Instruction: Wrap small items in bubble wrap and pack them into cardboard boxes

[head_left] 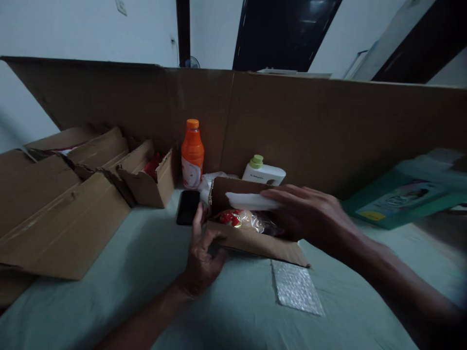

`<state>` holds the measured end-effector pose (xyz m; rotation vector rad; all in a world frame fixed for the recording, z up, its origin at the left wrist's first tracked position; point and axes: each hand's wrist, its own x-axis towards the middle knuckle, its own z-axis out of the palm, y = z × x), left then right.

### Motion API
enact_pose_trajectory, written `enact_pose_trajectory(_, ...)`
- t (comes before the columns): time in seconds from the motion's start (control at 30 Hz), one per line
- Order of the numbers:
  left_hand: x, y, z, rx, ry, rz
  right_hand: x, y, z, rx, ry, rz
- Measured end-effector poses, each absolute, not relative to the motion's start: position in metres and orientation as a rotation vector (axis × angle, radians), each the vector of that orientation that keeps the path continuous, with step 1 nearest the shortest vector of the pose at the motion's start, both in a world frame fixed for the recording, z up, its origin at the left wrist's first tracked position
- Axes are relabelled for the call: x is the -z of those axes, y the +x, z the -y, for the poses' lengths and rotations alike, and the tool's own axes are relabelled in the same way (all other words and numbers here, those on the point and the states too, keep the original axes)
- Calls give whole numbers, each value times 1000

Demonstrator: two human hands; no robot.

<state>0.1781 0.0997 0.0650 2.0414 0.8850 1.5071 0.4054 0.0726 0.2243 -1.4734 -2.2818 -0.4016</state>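
A small open cardboard box point(255, 243) stands in front of me, holding shiny plastic-wrapped items point(244, 220) with red and beige showing. My left hand point(204, 257) grips the box at its left front corner, fingers bent around the edge. Over the box's opening, my right hand point(310, 209) pinches a flat white piece point(250, 200) that looks like foam or a folded sheet. The right fingertips are partly hidden and a little blurred. On the cloth just in front of the box lies a square of bubble wrap point(297, 289).
A black phone point(188, 207), an orange bottle point(192, 155) and a white bottle with a green cap point(263, 172) stand or lie behind the box. Several cardboard boxes point(65, 223) fill the left. A green jug point(404, 189) is at right, before a cardboard panel point(310, 121).
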Motion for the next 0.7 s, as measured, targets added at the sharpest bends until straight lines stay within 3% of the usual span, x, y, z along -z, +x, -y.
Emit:
enact_pose_trajectory(0.17, -67, 177, -104, -1497, 2085, -891, -195, 358, -165, 186, -1525, 2790)
enact_pose_trajectory(0.4, -70, 173, -108, -1493, 2074, -838, -170, 346, -197, -47, -1566, 2871)
enact_pose_trajectory(0.53, -69, 174, -110, -1548, 1927, -809, -192, 387, -153, -147, -1449, 2603)
enact_pose_trajectory(0.7, -61, 170, -116, -1453, 1807, -925, -184, 459, -38, 225, -1732, 1759)
